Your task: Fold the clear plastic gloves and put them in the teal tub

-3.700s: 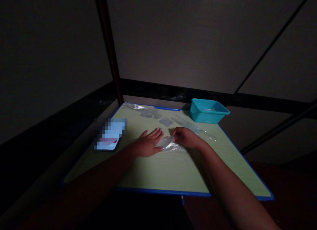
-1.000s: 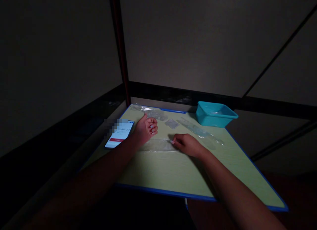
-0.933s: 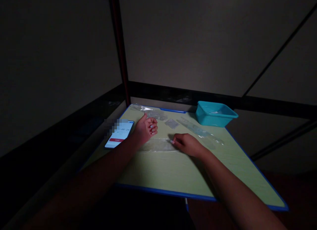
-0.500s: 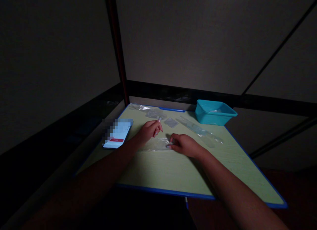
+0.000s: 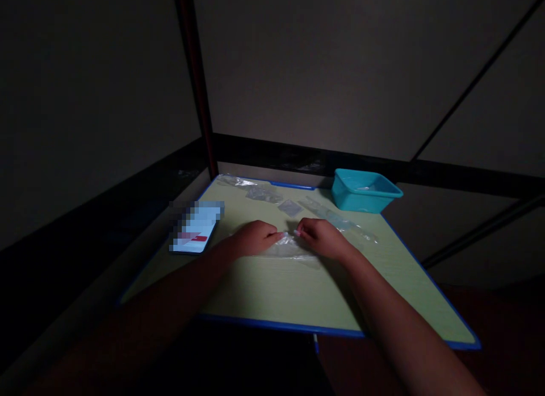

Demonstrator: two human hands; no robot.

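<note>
A clear plastic bag lies flat on the table under and between my two hands, its upper edge raised a little. My left hand is closed on the bag's upper edge, the thumb pointing right. Facing it, my right hand pinches the same edge with thumb and curled fingers. The fingertips of both hands are close together but apart. Beyond them lie a small square clear packet and a crumpled clear packet.
A phone with a lit screen lies at the left. Long clear plastic strips lie to the right, near a turquoise basket at the back right corner. Another clear wrapper is at the far left. The table has blue edging.
My left hand has come down from above the bag onto its upper edge. My right hand has moved slightly up along the bag, and the bag's edge is now lifted between them.
</note>
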